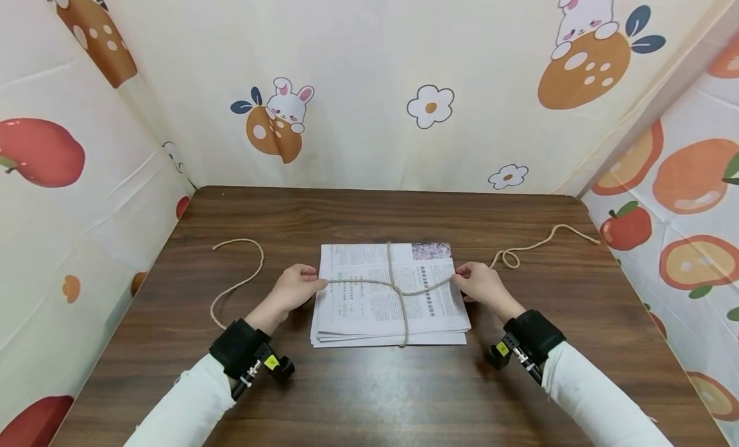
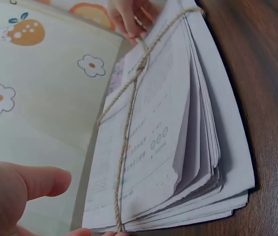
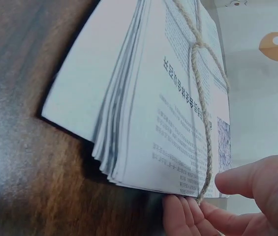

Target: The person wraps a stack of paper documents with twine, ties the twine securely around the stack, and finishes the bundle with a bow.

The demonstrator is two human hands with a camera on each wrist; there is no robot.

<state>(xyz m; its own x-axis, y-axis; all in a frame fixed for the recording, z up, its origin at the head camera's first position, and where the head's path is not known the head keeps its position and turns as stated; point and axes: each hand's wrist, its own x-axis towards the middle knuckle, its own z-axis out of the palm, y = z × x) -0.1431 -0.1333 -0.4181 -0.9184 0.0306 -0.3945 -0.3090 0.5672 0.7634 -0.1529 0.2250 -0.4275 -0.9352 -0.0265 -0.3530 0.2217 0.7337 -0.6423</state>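
A stack of newspapers (image 1: 352,312) lies on the table, with a twine (image 1: 405,319) crossed over its top. The two strands meet near the middle of the top sheet, hooked round each other. My left hand (image 1: 297,286) is at the stack's left edge; its fingertips (image 2: 82,231) touch the edge by the twine while the thumb stands apart. At the opposite edge is my right hand (image 1: 482,283). Its fingers (image 3: 180,216) lie against the edge where the twine goes over, thumb beside the corner. The undersides of both hands are hidden in the head view.
One loose twine end (image 1: 261,258) curves over the brown wooden table (image 1: 369,396) on the left, passing behind my left wrist. Another twine tail (image 1: 537,244), with a small loop, lies at the right beyond my right hand. Printed cloth (image 1: 358,49) walls the table's back and sides.
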